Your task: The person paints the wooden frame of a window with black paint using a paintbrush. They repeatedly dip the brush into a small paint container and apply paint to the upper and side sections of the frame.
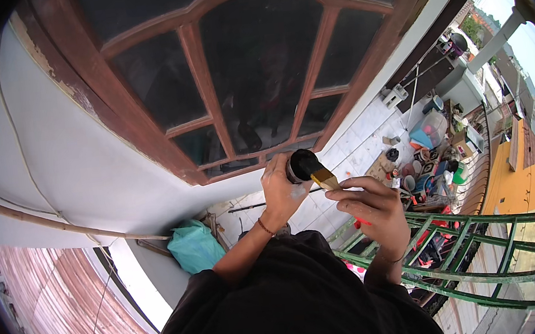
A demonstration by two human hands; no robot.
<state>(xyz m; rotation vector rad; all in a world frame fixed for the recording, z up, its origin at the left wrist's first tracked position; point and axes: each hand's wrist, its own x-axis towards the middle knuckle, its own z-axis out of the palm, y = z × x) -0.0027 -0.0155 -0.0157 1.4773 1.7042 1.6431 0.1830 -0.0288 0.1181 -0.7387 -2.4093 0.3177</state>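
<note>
My left hand (pixel 278 195) is wrapped round a small dark can (pixel 295 166), its dark opening tilted up toward me. In my right hand (pixel 373 208) a paintbrush (pixel 325 180) is pinched by its pale handle, with a yellowish band below the dark bristles. The bristles are at the can's mouth; whether they touch the inside I cannot tell. Pale smudges mark my left hand. Just beyond both hands stands a brown wooden window frame (pixel 200 83) with dark glass panes (pixel 262 56).
A white wall (pixel 105 171) with cables and a bamboo pole (pixel 58 223) is at left. A turquoise bag (pixel 196 246) lies below. Green metal framework (pixel 487 274) stands close at right. Buckets, a clear tub (pixel 430 129) and clutter cover the tiled floor (pixel 351 152) beyond.
</note>
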